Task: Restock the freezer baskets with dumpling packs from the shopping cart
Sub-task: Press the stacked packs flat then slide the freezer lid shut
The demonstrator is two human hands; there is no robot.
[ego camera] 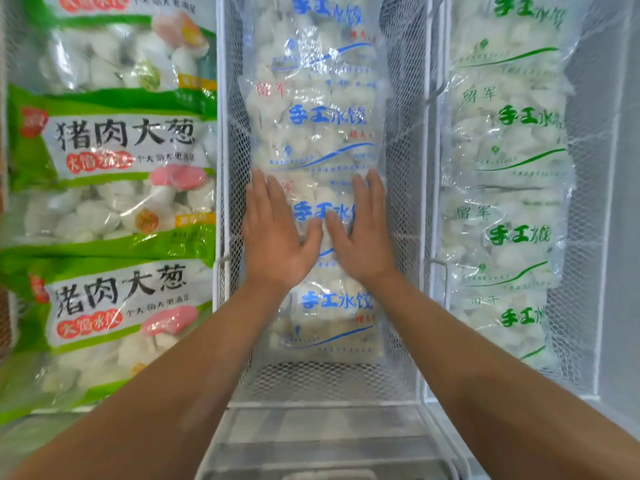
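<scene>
Left hand (273,237) and right hand (360,233) spread flat, pinching nothing, on clear blue-lettered dumpling pack (320,216) in middle white mesh basket (403,161); likely heavy, lumpy, slippery film, best gripped at side edges.

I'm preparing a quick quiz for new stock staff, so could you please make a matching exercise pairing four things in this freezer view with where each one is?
Things:
1. blue-print dumpling packs
2. green-print clear packs
3. green-bordered packs with large black lettering
4. both hands

Places:
A. left basket
B. lying flat on a pack in the middle basket
C. right basket
D. middle basket, in a row overlapping one another

Pairs: 1-D, 2-C, 3-A, 4-B
</scene>
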